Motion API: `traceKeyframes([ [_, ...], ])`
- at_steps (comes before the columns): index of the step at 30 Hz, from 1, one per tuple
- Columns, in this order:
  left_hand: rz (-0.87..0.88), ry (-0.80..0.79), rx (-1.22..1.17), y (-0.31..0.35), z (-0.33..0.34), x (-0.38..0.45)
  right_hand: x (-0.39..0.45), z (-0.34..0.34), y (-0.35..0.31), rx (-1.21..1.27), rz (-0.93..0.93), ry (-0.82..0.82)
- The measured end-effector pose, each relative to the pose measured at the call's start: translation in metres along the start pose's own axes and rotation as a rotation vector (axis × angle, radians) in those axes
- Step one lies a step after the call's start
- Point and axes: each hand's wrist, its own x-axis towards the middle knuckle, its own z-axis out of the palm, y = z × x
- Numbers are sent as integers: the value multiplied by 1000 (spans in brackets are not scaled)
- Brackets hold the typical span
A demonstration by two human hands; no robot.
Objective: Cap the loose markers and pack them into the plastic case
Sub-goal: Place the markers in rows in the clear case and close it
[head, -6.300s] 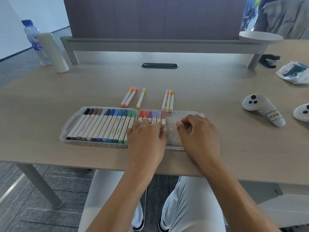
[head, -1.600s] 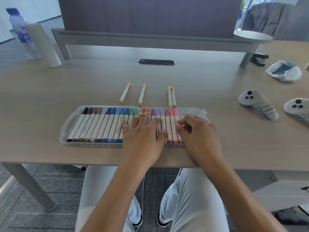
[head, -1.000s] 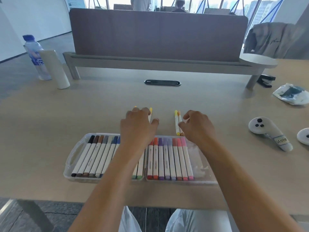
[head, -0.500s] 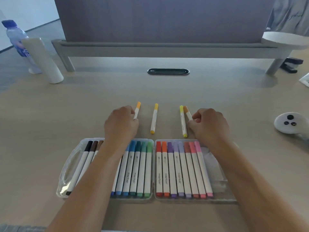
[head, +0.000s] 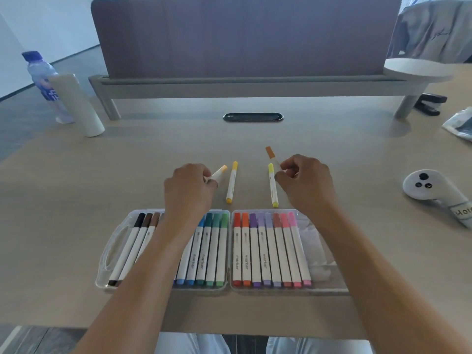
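I have each grip pinching a marker, left hand [head: 189,190] on the pale-orange one [head: 219,172], right hand [head: 304,185] on the orange one [head: 271,155], both pointing away, with the case [head: 329,287] on the tabletop [head: 76,187] just behind my wrists, its open slots nearer the right.

Bare table [head: 344,154] is lying open to you beyond the loose markers, up to the cable slot [head: 252,117]. Two markers, yellow-orange [head: 231,182] and yellow [head: 272,185], are lying between your hands. The case [head: 329,287] is blocking the near edge. A controller [head: 434,192] is sitting right; a white cylinder [head: 76,104] and a bottle [head: 42,75] are standing far left.
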Motion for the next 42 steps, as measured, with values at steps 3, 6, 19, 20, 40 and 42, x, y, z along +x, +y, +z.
traceKeyframes([
  [3,-14,23,-58,8,-6,-14,-9,-7,-7,41,5,-29],
  [6,-18,19,-145,20,-9,-36,-30,-16,-9,23,11,-42],
  [19,47,60,-94,63,18,-156,-148,-49,31,-201,18,-4],
  [20,47,58,-64,64,17,-161,-150,-47,30,-213,7,-2],
  [40,69,16,-8,76,28,-154,-145,-39,52,-283,-161,24],
  [42,55,2,-101,79,26,-156,-144,-39,53,-283,-166,14],
])
